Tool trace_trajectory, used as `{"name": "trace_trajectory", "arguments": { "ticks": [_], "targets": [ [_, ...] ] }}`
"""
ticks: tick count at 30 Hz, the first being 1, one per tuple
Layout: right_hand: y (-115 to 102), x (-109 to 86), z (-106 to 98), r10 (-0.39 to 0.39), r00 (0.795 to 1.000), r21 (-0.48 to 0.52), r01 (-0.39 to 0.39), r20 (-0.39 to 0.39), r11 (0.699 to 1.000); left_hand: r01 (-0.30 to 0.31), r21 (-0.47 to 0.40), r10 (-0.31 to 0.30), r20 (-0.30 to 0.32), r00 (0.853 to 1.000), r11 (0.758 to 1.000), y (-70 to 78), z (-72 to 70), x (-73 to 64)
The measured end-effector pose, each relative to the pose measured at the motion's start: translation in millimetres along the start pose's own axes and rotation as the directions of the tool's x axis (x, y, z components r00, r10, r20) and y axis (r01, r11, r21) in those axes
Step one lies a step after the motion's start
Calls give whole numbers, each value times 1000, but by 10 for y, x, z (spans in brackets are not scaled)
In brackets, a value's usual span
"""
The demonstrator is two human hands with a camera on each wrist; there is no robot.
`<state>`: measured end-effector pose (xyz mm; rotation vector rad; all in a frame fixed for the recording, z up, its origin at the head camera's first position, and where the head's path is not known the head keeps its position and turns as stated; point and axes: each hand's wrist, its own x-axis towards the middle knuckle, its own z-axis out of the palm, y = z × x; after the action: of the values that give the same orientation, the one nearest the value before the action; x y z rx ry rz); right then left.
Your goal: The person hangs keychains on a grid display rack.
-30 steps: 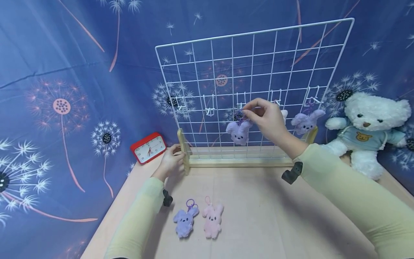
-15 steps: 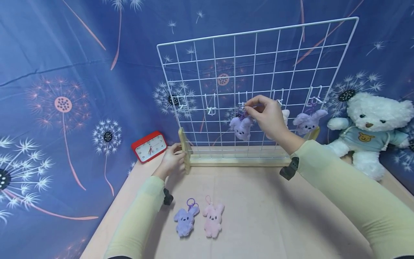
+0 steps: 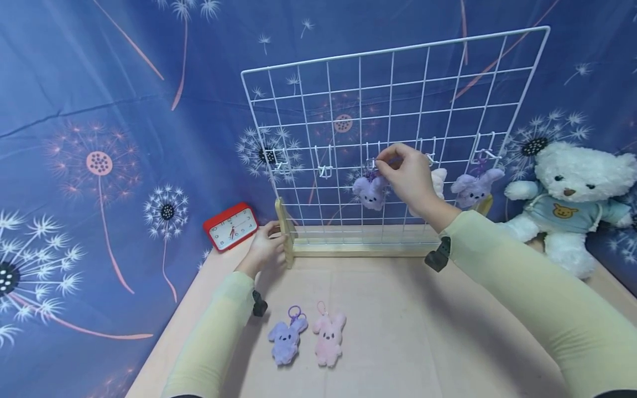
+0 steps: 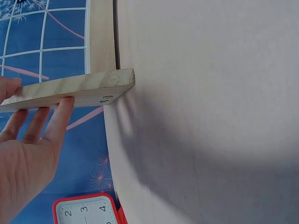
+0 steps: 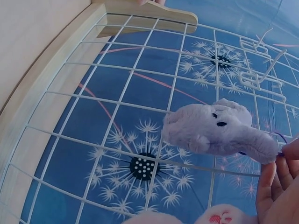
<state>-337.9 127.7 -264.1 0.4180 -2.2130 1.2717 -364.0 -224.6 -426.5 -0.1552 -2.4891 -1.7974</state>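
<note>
- The right hand [image 3: 409, 176], in the head view, has thumb and index finger nearly together, pinching at the top of the held plush [image 3: 370, 193], a purple rabbit.
- The held plush is upright in front of the white grid [image 3: 393, 50], just below the middle hook [image 3: 371, 163]; whether it hangs on that hook I cannot tell.
- The left hand [image 3: 261, 247] grips the grid's left wooden leg [image 3: 283, 232], beside the red clock [image 3: 230, 226].
- To the left of the held plush, 2 hooks [image 3: 325, 170] sit on the grid. To its right, a white plush [image 3: 438, 181] shows partly behind the right hand, and an outer plush [image 3: 475, 188], purple, hangs near the grid's right edge.
- On the bench [image 3: 388, 320], 2 more rabbits lie face up side by side: a lilac plush [image 3: 286, 341] and a pink plush [image 3: 328, 340]. A bear [image 3: 567, 210] sits at the far right.
- In the left wrist view, the left hand has its thumb on 1 face of the leg and 3 fingertips against the other; the clock is cut off below.
- In the right wrist view, the right hand's fingertips meet beside an ear of the held plush, at a purple ring [image 5: 279, 136]. The left hand's fingertips touch the leg at the top edge.
</note>
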Motion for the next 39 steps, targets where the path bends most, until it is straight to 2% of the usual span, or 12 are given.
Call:
{"name": "trace_trajectory", "arguments": {
  "ticks": [6, 10, 17, 21, 26, 31, 35, 39],
  "targets": [
    [-12, -21, -3, -6, 1000, -14, 6, -11, 1000, 16, -7, -15, 19, 1000, 1000, -3, -8, 10],
    [9, -26, 2, -52, 997, -3, 52, -50, 999, 10, -6, -10, 6, 1000, 1000, -11, -1, 2],
    [-32, -132, -10, -140, 979, 115, 158, -146, 981, 16, 5, -16, 1, 1000, 1000, -18, -11, -7],
    [-42, -238, 10, -175, 973, 179, 201, -149, 963, 9, -6, -9, 1, 1000, 1000, -8, -21, -2],
    [-27, -432, 89, -201, 978, 271, 207, -49, 940, 8, -13, -8, 2, 1000, 1000, -13, -29, 15],
    [-6, -651, 200, -206, 973, 339, 159, 108, 927, 16, -21, -16, -2, 1000, 1000, -10, -22, 16],
    [-4, -823, 311, -180, 941, 336, 77, 287, 939, 24, -23, -24, -5, 1000, 999, -7, -18, 8],
    [32, -988, 473, -147, 886, 302, 8, 439, 953, 20, -11, -20, -4, 1000, 1000, 1, -17, 4]
  ]
}}
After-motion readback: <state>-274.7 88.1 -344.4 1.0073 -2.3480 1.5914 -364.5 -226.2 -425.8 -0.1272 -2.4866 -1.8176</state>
